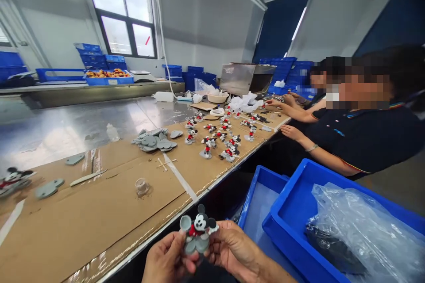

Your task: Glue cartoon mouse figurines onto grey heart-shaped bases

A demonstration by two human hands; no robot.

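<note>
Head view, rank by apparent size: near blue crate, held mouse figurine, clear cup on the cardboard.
1. blue crate
2. mouse figurine
3. clear cup
The figurine is nearest the camera, so the last two are unsure.

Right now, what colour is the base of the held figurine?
Grey; the base sits under the figurine, clearest in the head view.
</note>
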